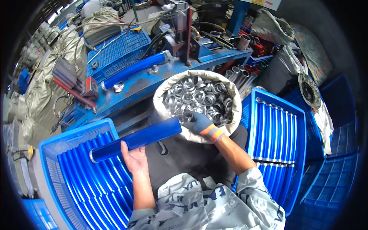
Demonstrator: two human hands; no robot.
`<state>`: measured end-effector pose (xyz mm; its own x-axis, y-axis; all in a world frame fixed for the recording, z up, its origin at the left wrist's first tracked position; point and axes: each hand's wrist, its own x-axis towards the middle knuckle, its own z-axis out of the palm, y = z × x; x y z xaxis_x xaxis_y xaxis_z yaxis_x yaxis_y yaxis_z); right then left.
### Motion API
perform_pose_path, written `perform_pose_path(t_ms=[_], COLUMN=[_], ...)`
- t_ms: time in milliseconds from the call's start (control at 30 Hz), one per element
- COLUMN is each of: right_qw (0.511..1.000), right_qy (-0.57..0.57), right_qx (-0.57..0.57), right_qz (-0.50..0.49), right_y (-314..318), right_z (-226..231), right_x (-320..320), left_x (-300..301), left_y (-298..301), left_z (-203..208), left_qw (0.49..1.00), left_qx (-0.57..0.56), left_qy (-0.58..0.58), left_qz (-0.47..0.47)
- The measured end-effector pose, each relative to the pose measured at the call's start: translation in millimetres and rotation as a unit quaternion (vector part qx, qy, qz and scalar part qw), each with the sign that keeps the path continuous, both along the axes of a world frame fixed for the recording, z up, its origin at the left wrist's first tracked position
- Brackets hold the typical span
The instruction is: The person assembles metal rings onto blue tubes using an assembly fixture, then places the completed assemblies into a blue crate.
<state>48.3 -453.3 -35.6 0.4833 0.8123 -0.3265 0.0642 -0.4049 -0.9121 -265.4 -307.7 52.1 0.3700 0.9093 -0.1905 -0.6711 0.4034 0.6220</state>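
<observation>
My bare left hand [135, 158] grips a glossy blue tube [142, 137] from below, fingers and thumb around it. The tube slants up to the right and has a silver ring on its lower left end. My right hand [199, 123], in a dark glove with an orange cuff, is closed at the tube's upper right end. What its fingers pinch there is too small to make out. This hand is over the near rim of a cream cloth sack [159, 100] full of loose metal rings [199, 96].
Blue crates stand at left [48, 153] and right [301, 153], both holding rows of blue tubes. Beyond the sack, a blue metal workbench [134, 90] carries a clamped blue tube [134, 69] and a blue basket [120, 50]. Bare metal tubes [239, 74] stand behind the sack.
</observation>
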Motion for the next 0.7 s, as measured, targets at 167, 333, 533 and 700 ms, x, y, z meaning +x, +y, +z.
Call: perform_pose_path(t_ms=[167,333,533,700], right_qw=[0.992,0.997,0.930,0.949], right_qy=[-0.106,-0.016,0.305,0.140], right_qx=[-0.001,-0.056,0.192,0.283], right_qz=[-0.061,-0.044,-0.074,0.002], right_y=[11.3,12.5,-36.7,-37.2], right_z=[-27.0,3.3,72.3,76.4], right_x=[14.5,8.7,0.6,-13.5], left_x=[26.9,11.2,25.5,35.2], left_y=[-9.9,0.4,-5.0,-7.9], left_z=[0.1,-6.3,-12.7,-10.1], left_qw=[0.999,1.000,1.000,0.999], left_qx=[-0.005,0.001,-0.014,0.006], left_qy=[-0.007,0.006,0.015,0.031], left_qz=[-0.032,0.002,0.000,-0.010])
